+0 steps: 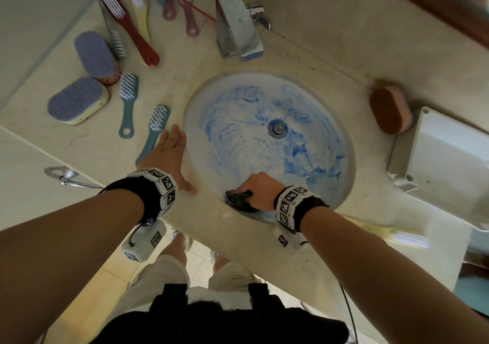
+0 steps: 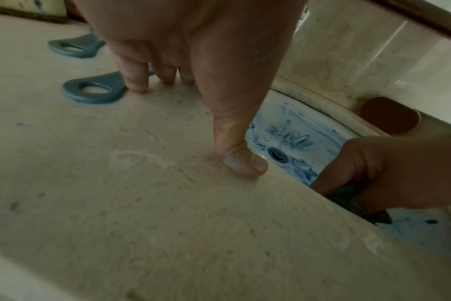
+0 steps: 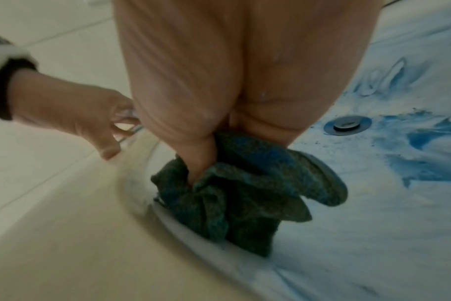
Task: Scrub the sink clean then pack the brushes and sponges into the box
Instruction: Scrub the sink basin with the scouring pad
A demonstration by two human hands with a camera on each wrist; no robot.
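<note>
While the right hand clutches a crumpled dark green scouring cloth against the near wall of the blue-smeared sink, the left hand lies flat, fingers straight, on the counter beside the basin.

Left of the basin lie two teal brushes, the nearer one partly under the left hand, and two purple-topped sponges; behind them are more brushes, one dark red, though the overlapping pile cannot be counted surely. One brown-topped sponge sits right of the basin, just beside the white box. One more brush, yellow, lies at the counter's near edge. One chrome tap stands behind the drain.
</note>
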